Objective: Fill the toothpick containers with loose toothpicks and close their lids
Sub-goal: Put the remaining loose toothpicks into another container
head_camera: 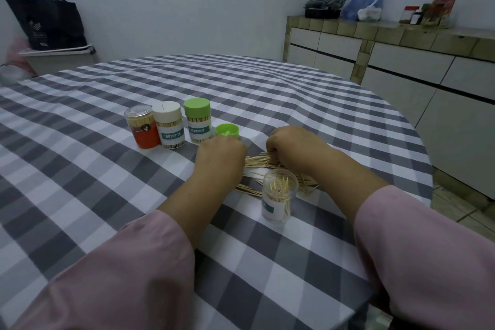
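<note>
Desk [267, 94] under checked cloth carries three lidded containers [171, 126]. Left hand [221, 154] and right hand [292, 146], fingers curled, gather the loose toothpicks [258, 162]. Nearer, an open container [278, 198] stands part-filled; green lid [227, 131] beyond.

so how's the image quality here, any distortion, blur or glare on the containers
Head view: strong wide-angle distortion, the checked tablecloth stripes bow and the cabinets lean; lighting dim, flat and bluish, with only soft shadows under the left hand and right hand; slight softness on the loose toothpicks and at the frame edges; no harsh glare on the open container, whose label stays partly readable.
</note>
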